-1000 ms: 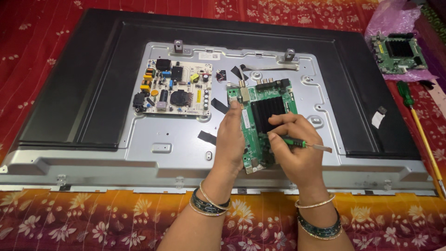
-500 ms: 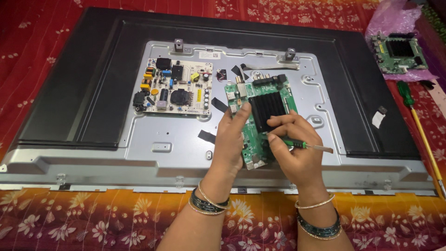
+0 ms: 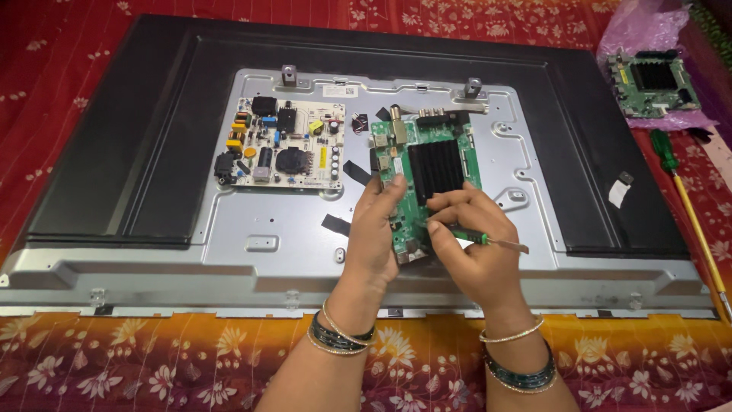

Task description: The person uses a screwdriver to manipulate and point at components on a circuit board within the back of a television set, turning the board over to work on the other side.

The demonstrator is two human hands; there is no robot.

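Working over the opened back of a flat television (image 3: pixel 114 152), both hands are sitting on the green circuit board (image 3: pixel 427 183) right of centre on the grey metal back plate (image 3: pixel 267 229). Left hand (image 3: pixel 377 229) is lying along the board's left edge, fingers curled loosely and fingertips pressing on the board near its upper left corner, bracing it rather than gripping it. Right hand (image 3: pixel 469 248) is closing around a small screwdriver (image 3: pixel 496 242) with a green grip, thumb and fingers pinched tight on it; its thin metal shaft is sticking out to the right, over the bare plate. Fingers of that right hand are resting on the lower part of the board, just below its black finned heat sink (image 3: pixel 435 168). Which end of the tool is touching the board, the hand is hiding.

Sitting to the left, well apart from the hands, is a pale power board (image 3: pixel 282 149) crowded with yellow and black parts. Off to the upper right, on a pink plastic bag (image 3: pixel 640 30), a second green board (image 3: pixel 652 80) is lying. Just below it, a long screwdriver (image 3: pixel 690 206) with a green handle and yellow shaft is lying on the red patterned cloth (image 3: pixel 61 61). Bangles are circling both wrists.
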